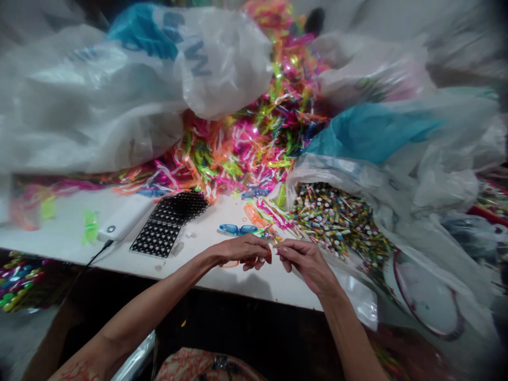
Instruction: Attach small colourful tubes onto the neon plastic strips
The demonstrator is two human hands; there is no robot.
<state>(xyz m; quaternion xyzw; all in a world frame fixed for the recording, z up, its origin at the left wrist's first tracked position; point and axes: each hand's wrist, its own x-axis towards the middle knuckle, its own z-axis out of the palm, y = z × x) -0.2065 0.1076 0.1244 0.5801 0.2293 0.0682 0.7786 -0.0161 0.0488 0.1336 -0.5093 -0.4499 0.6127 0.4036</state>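
Observation:
My left hand (pixel 246 251) and my right hand (pixel 305 260) meet over the front edge of a white table (pixel 63 233). Both pinch a small orange and white piece (pixel 272 253) between their fingertips; I cannot make out what it is. Just beyond the hands lie a blue plastic toy (pixel 238 229) and several loose neon-coloured plastic pieces (pixel 265 212). An open clear bag (pixel 337 219) of small multicoloured items sits right of the hands.
A big heap of neon pink, orange and green plastic pieces (pixel 246 143) covers the table's back. Large white and blue plastic bags (pixel 119 90) loom left and right. A black perforated tray (pixel 169 222) and a white power bank (pixel 124 218) lie at left.

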